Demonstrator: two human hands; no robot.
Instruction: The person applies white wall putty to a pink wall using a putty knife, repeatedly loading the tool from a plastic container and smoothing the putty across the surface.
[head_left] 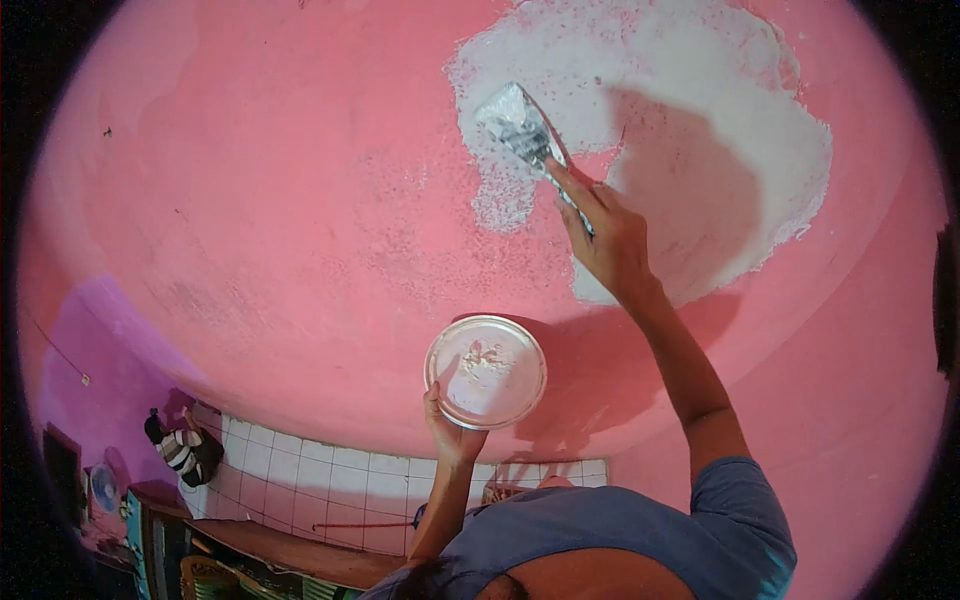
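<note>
My right hand (605, 240) is raised against a pink wall (250, 200) and grips the handle of a flat metal putty knife (520, 125). The blade, smeared with white filler, lies on the left edge of a large white patch of filler (700, 90) on the wall. Lower down, my left hand (450, 430) holds a round shallow plate (520, 395) by its lower rim, close to the wall. A small lump of white filler (485, 358) sits on the plate.
A white tiled floor (330, 480) lies below the wall. At the lower left a person in a striped top (185, 445) crouches beside a purple wall (100, 350). Dark furniture (280, 555) stands at the bottom edge.
</note>
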